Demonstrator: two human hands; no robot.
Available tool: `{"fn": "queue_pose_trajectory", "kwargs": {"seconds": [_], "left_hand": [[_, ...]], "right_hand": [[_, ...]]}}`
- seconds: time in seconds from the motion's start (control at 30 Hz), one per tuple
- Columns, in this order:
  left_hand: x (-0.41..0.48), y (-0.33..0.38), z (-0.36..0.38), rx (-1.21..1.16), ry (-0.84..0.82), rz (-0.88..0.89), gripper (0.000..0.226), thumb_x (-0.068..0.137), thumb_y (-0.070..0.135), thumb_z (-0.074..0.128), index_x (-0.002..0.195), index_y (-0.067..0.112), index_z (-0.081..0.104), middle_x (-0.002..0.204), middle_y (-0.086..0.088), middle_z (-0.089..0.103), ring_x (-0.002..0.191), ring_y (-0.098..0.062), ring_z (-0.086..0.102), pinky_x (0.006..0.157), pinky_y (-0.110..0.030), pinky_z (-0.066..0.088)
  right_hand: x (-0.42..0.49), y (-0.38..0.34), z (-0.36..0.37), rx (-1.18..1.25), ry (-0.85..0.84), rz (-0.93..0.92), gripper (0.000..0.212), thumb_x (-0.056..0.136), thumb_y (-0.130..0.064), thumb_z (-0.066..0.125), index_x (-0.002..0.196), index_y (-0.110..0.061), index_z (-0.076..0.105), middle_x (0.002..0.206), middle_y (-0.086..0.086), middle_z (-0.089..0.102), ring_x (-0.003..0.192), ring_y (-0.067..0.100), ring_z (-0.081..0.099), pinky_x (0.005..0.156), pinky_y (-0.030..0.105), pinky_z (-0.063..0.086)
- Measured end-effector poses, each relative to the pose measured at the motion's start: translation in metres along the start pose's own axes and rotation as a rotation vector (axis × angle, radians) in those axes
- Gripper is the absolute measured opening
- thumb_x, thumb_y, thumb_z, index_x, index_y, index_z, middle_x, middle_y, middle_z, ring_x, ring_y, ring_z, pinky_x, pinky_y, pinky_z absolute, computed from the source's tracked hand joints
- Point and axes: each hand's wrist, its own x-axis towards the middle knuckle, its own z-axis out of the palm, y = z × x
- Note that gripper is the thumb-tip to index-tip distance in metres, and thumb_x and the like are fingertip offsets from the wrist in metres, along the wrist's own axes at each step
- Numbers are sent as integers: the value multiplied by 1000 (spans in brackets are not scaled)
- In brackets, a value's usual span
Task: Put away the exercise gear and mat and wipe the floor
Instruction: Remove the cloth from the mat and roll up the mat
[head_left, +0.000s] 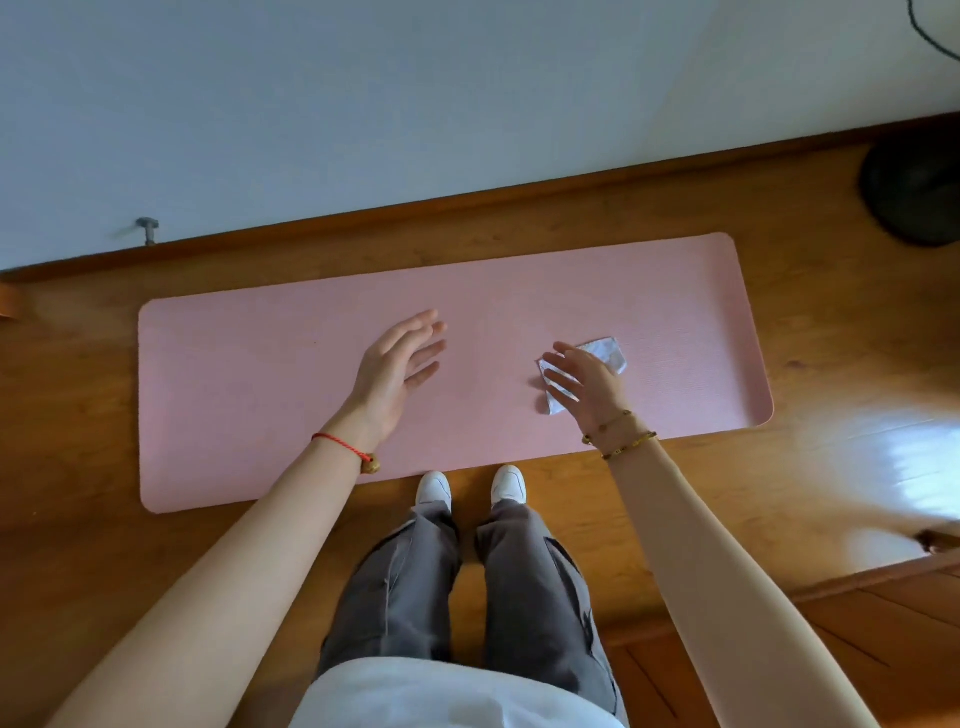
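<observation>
The right hand (587, 387) covers much of a crumpled pale cloth (605, 353), so I cannot tell whether its spread fingers (565, 352) grip it. The cloth is over the pink mat (260, 389), which lies flat on the wooden floor (831, 338). The left hand (395, 369) hangs open, apart from the cloth.

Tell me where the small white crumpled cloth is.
The white cloth is right of centre in the head view, at the right hand, over the pink rectangular mat.
</observation>
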Motion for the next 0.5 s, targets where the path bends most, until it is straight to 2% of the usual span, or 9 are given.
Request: {"fn": "queue_pose_trajectory", "kwargs": {"seconds": [0.1, 0.2, 0.3, 0.4, 0.5], "left_hand": [[61, -32, 11, -3, 0, -12, 33, 106, 30, 45, 136, 23, 55, 139, -1, 60, 126, -18, 59, 109, -35, 46], [131, -75, 24, -17, 10, -19, 33, 105, 29, 46, 136, 20, 56, 136, -2, 62, 125, -20, 60, 108, -36, 46], [208, -127, 36, 33, -15, -22, 36, 104, 30, 48, 138, 18, 55, 137, -2, 62, 125, -20, 60, 108, -37, 46], [284, -184, 43, 77, -73, -63, 35, 103, 29, 49, 136, 20, 55, 136, -1, 61, 125, -20, 58, 110, -40, 45], [355, -246, 56, 152, -212, -146, 36, 103, 30, 50, 138, 22, 54, 136, -1, 59, 121, -19, 57, 110, -43, 42]], "right_hand": [[71, 17, -19, -25, 42, 41, 24, 101, -18, 46, 117, -10, 62, 109, 5, 66, 105, 23, 59, 91, 33, 49], [147, 42, -37, -54, 63, 79, 26, 99, -21, 50, 121, -11, 61, 116, 6, 65, 103, 20, 60, 93, 33, 49], [229, 73, -55, -87, 98, 85, 29, 97, -23, 53, 122, -11, 61, 105, 1, 66, 97, 17, 60, 94, 33, 47], [311, 116, -78, -114, 151, 87, 22, 96, -21, 55, 114, -12, 62, 97, 0, 66, 83, 13, 60, 86, 31, 50], [389, 164, -109, -164, 222, 103, 14, 95, -19, 56, 106, -11, 61, 104, 5, 64, 90, 19, 60, 74, 28, 50]]}}
